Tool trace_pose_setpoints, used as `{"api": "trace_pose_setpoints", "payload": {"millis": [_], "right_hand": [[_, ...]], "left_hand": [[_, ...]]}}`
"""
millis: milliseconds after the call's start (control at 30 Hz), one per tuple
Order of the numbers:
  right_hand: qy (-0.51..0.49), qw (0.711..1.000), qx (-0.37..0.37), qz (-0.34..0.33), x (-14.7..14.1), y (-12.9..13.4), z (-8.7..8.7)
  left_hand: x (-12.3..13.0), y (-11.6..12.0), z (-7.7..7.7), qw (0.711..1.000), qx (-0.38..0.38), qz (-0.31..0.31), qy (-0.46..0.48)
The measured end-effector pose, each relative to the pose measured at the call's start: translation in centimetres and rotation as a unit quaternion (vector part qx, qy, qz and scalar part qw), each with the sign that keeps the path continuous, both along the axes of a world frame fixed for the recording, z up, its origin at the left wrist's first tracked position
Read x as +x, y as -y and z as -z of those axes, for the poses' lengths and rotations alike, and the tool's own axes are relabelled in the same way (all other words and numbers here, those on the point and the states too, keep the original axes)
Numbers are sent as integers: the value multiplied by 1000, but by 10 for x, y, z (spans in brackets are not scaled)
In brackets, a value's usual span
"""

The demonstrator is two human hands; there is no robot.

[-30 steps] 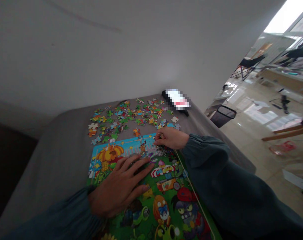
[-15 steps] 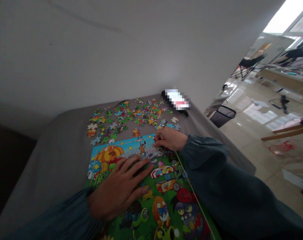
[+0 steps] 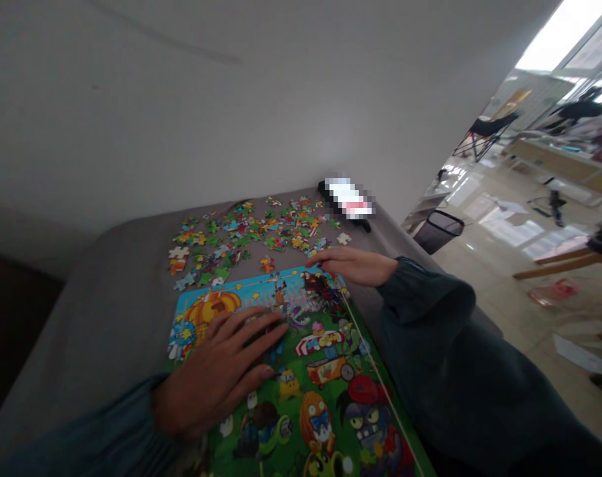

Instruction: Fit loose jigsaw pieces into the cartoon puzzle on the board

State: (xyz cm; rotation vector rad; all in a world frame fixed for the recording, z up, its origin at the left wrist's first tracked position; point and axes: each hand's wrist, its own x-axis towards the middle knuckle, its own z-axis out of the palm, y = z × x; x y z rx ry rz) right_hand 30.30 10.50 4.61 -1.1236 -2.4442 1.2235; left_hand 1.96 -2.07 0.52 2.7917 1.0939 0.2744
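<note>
A colourful cartoon jigsaw puzzle board [image 3: 291,298] lies on the grey cloth, with a pumpkin at its upper left and a red-capped figure at its lower right. My left hand [image 3: 221,368] rests over its left half, palm down, fingers spread. At the board's top right corner is my right hand [image 3: 353,265], its fingers stretched out to the left and no piece visible in them. Its fingertips are over the top edge; whether they touch it I cannot tell. Beyond the board lie many loose jigsaw pieces [image 3: 253,225], some face down and white.
A phone [image 3: 348,197] with a lit screen leans in a black holder by the wall. The grey cloth [image 3: 116,291] covers the surface under the board. Right of it, a dark bin [image 3: 437,232] stands on the tiled floor [image 3: 499,258], with furniture farther off.
My right hand has straightened from a pinch at the top right corner and shifted slightly right, uncovering a dark patch of the picture. My left hand has slid a little left.
</note>
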Motion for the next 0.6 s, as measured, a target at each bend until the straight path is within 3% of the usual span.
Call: {"api": "trace_pose_setpoints", "payload": {"millis": [133,400,600], "right_hand": [[4,996,-55,-67,8,-6,5],[-3,990,-142,10,4,-2,5],[32,989,-139,31,4,-3,7]], "left_hand": [[-8,-3,1,1000,10,-7,9],[-12,-5,0,1000,13,0,5],[-13,-5,2,1000,14,-4,12]]}}
